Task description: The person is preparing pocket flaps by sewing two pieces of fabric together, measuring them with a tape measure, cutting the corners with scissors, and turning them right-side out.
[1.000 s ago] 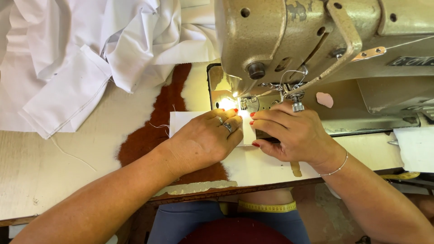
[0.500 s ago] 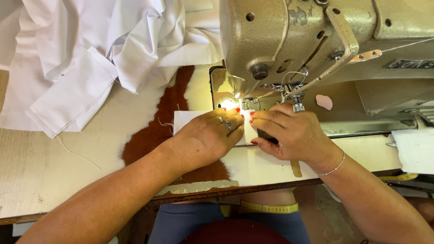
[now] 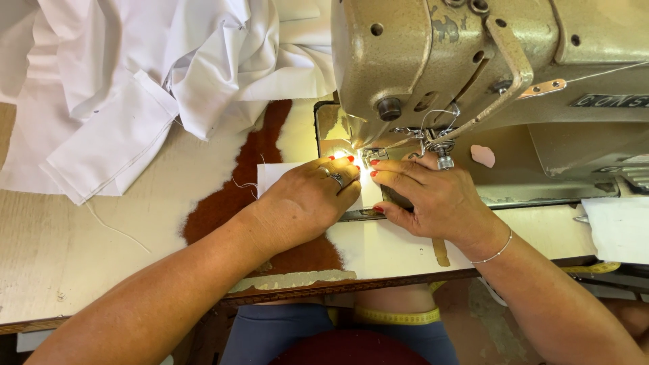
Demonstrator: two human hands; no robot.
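A small white cloth piece lies flat under both hands, brightly lit at the needle just beyond the fingertips. The left hand rests palm down on it, fingers spread flat, gripping nothing. The right hand presses beside it, fingers curved onto the cloth, thumb tucked toward the table edge. Above the hands stands the beige sewing machine; a dark label plate sits on its body beyond the right hand. White fabric is heaped beyond the left hand.
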